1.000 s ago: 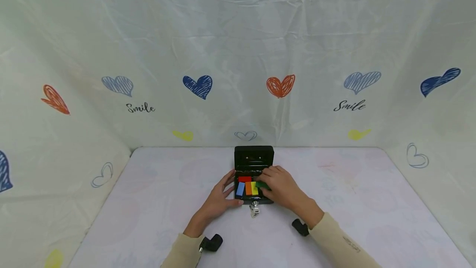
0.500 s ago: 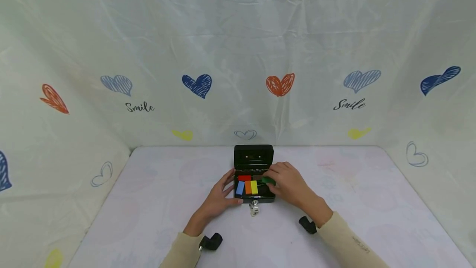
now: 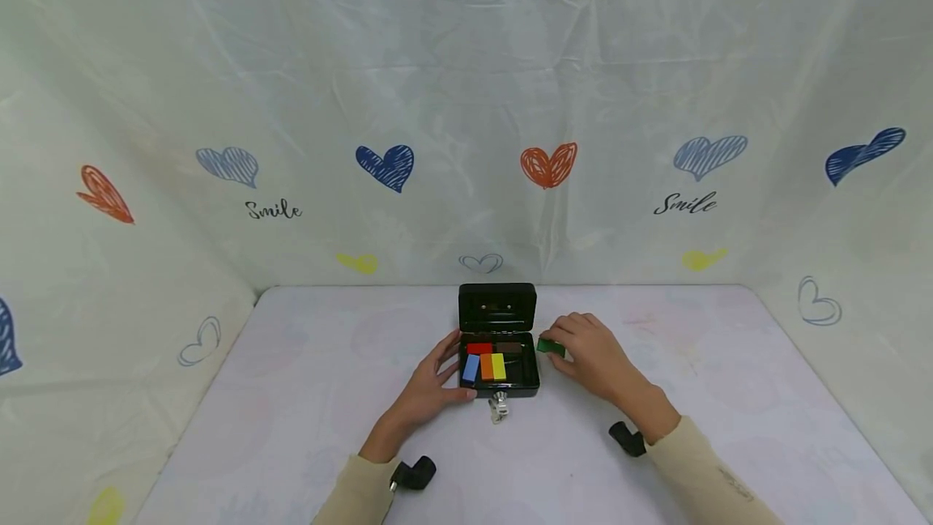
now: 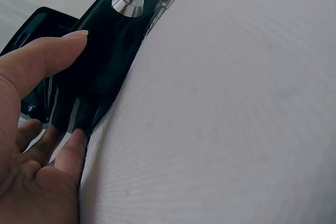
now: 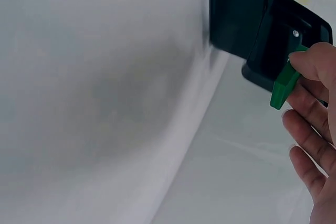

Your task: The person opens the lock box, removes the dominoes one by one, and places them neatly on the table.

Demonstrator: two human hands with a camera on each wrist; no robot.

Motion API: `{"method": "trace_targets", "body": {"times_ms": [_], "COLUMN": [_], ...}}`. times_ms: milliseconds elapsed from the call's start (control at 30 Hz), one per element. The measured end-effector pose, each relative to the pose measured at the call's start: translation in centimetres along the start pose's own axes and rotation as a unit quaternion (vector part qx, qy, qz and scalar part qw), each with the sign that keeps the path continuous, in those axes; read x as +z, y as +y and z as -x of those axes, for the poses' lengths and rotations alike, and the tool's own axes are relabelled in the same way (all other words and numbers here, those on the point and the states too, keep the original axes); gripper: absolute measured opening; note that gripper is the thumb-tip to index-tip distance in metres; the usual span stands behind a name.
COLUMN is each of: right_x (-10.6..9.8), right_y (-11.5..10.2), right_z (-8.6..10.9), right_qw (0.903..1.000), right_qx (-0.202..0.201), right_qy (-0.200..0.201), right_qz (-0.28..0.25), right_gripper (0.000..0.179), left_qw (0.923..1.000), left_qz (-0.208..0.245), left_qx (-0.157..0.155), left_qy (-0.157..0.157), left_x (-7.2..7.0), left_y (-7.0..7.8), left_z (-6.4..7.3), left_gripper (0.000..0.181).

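A black cash box stands with its lid raised. My left hand grips its near left corner, thumb on the front face and fingers along the side. Just right of the box, my right hand pinches a green block between thumb and fingers, held above the table. Inside the box lie a red block, a dark brown block, a slightly tilted blue block, and orange and yellow blocks side by side.
Keys on a ring hang from the lock on the box's front. The white table ends at a curtain printed with hearts. A black wrist camera juts from the right sleeve, another from the left.
The right hand has drawn the green block out of the box and to the right, past its right wall. The dark brown block has come into view. The left hand stays on the box.
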State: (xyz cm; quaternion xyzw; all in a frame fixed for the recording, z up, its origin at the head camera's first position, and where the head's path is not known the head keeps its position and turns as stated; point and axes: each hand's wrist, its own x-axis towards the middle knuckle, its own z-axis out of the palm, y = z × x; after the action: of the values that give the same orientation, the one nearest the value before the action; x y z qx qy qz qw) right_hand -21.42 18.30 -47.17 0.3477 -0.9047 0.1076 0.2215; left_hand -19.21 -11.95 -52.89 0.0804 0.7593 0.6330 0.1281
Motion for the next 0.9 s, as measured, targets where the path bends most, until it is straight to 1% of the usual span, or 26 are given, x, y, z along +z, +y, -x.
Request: {"method": "trace_targets", "body": {"times_ms": [233,333,600,900], "right_x": [0.0,-0.2,-0.8,-1.0], "right_y": [2.0,2.8,4.7,6.7], "right_z": [1.2,1.7,2.6,3.3], "right_qw": [0.9995,0.9994,0.9999,0.9995], "right_qx": [-0.017,-0.017,-0.001,0.018], "right_qy": [0.026,0.030,0.011,-0.021], "right_qz": [0.006,0.007,0.008,0.012], "right_gripper": [0.029,0.030,0.029,0.029], "left_qw": [1.0000,0.9999,0.9999,1.0000], "left_qz": [-0.007,-0.010,-0.010,-0.009], "left_qx": [0.002,0.003,0.002,0.002], "left_qy": [0.001,0.001,0.001,0.001], "left_x": [0.0,0.1,0.1,0.1], "left_y": [0.1,0.1,0.2,0.2], "left_z": [0.1,0.1,0.1,0.1], "left_gripper": [0.105,0.104,0.105,0.105]}}
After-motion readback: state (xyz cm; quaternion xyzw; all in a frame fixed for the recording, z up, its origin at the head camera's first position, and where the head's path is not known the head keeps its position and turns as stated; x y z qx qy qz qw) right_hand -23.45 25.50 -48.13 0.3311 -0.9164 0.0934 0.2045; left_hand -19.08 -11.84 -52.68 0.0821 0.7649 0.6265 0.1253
